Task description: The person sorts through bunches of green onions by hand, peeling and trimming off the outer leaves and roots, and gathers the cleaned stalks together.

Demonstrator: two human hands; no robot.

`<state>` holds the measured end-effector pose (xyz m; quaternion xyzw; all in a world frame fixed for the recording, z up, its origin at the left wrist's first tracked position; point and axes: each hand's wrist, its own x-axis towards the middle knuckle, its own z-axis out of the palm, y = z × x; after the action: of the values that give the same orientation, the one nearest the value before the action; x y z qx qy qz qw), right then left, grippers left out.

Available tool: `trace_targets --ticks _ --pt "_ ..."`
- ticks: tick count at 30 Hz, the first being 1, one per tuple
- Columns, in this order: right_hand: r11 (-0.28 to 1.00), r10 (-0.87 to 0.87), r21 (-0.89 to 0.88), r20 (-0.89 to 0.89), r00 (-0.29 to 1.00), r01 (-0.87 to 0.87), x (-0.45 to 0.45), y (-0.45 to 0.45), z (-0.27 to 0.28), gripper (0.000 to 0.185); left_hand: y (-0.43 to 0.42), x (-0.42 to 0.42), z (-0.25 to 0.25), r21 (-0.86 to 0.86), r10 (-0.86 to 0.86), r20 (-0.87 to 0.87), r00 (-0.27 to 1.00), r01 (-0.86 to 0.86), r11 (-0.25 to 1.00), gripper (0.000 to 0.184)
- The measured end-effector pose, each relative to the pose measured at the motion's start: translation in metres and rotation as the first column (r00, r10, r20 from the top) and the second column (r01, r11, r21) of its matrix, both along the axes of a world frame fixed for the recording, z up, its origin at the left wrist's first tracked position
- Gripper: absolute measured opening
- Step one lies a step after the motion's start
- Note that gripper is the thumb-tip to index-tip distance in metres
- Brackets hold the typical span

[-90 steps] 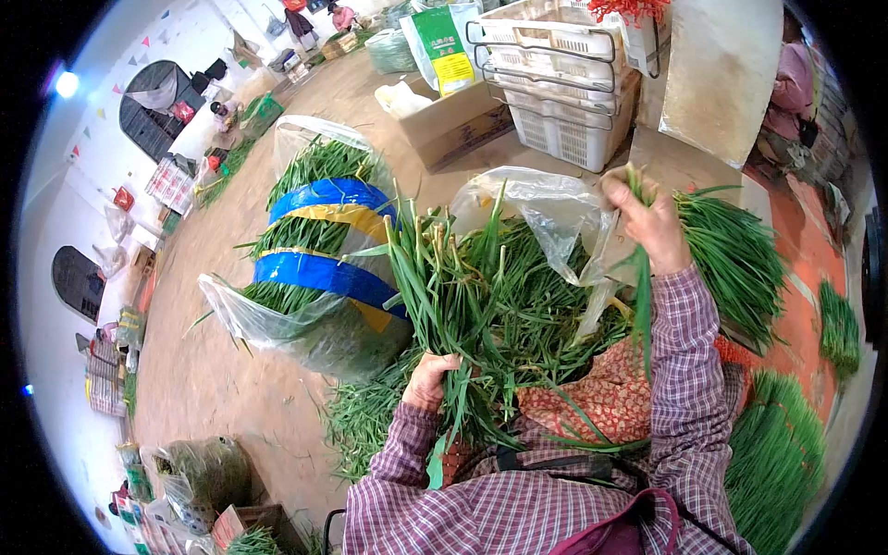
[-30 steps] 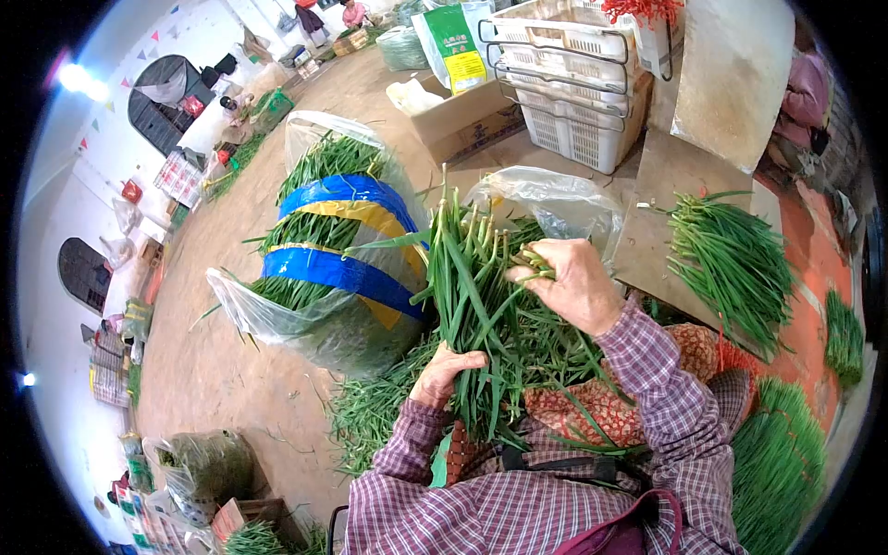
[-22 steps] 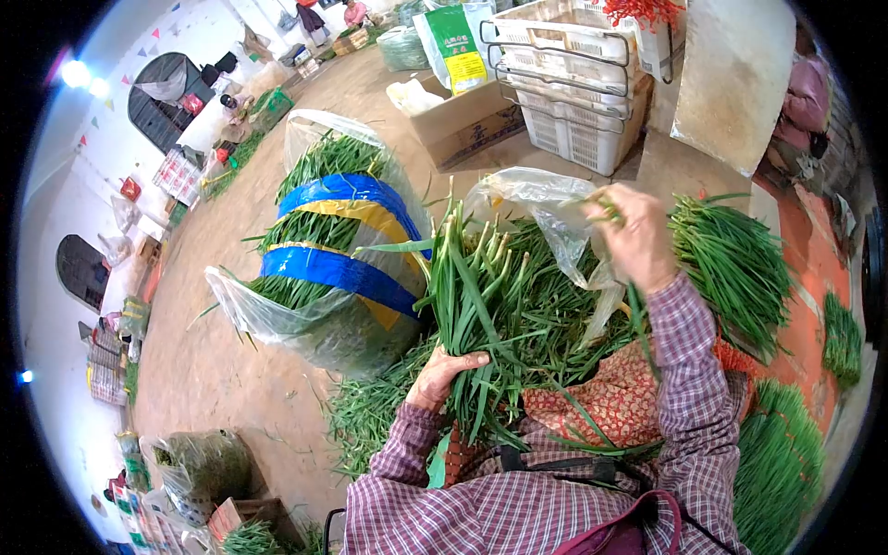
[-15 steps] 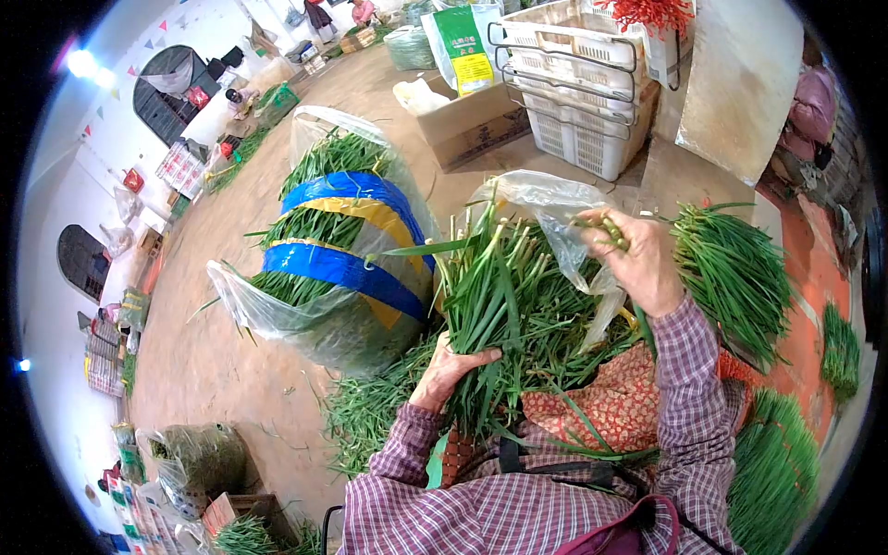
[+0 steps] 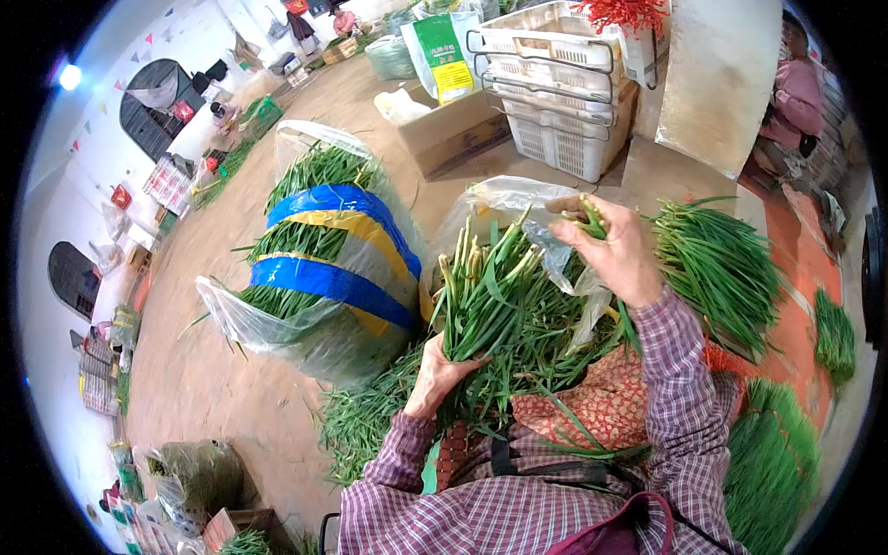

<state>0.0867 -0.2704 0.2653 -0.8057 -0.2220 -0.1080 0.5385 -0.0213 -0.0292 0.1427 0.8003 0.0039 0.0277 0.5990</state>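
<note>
My left hand [image 5: 442, 375] is wrapped round a bunch of green chives [image 5: 481, 310], its pale cut ends pointing up and away from me. To the right, my right hand [image 5: 622, 254] is raised and closed, with a few short green stalks [image 5: 589, 220] pinched between thumb and fingers. Under both hands lies a heap of loose chives [image 5: 564, 324], partly in a clear plastic bag [image 5: 504, 192]. A red patterned cloth [image 5: 592, 402] covers my lap. Beyond my right forearm rests a sorted bundle of chives [image 5: 717, 268].
A full clear bag with blue and yellow bands [image 5: 338, 287] stands at front left. Farther off are a cardboard box [image 5: 458, 134] and stacked white crates [image 5: 564, 139]. More chives [image 5: 772, 462] lie at my right side. A person in pink [image 5: 797, 102] sits at far right.
The bunch in my left hand now shows its pale ends more plainly, and a long leaf no longer sticks out leftward. The right hand's stalks point more upward. The whole view has shifted slightly.
</note>
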Motion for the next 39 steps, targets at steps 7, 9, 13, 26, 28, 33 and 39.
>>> trace_targets --ticks 7,9,13,26,28,33,39 --pt "0.967 -0.016 -0.221 0.451 0.893 0.129 0.001 0.011 -0.005 0.024 0.004 0.004 -0.012 0.017 -0.024 0.067 0.997 0.023 1.0 0.033" --pt "0.935 -0.004 -0.306 0.491 0.871 0.177 0.007 0.012 -0.012 0.022 0.002 0.003 -0.007 0.046 -0.03 0.08 0.996 0.026 0.999 0.035" --pt "0.872 -0.274 -0.154 0.634 0.723 0.466 0.029 0.0 -0.023 0.014 0.005 0.002 -0.007 0.101 -0.008 0.128 0.992 -0.005 0.995 0.037" --pt "0.984 -0.038 0.163 -0.207 0.978 0.072 0.002 0.001 -0.033 0.033 -0.001 0.005 -0.003 0.24 0.054 0.24 0.969 -0.113 0.964 0.043" --pt "0.94 -0.184 0.243 -0.228 0.956 0.239 0.013 -0.007 -0.035 0.031 0.001 0.004 -0.004 0.232 0.075 0.242 0.967 -0.133 0.964 0.043" --pt "0.654 -0.369 0.661 -0.143 0.918 0.367 0.026 -0.072 0.011 0.039 0.015 0.005 -0.021 0.235 0.174 0.253 0.952 -0.235 0.943 0.044" --pt "0.94 0.036 0.333 -0.31 0.95 0.073 0.0 -0.057 -0.002 0.036 0.01 0.013 -0.021 0.302 0.18 0.358 0.916 -0.296 0.906 0.04"
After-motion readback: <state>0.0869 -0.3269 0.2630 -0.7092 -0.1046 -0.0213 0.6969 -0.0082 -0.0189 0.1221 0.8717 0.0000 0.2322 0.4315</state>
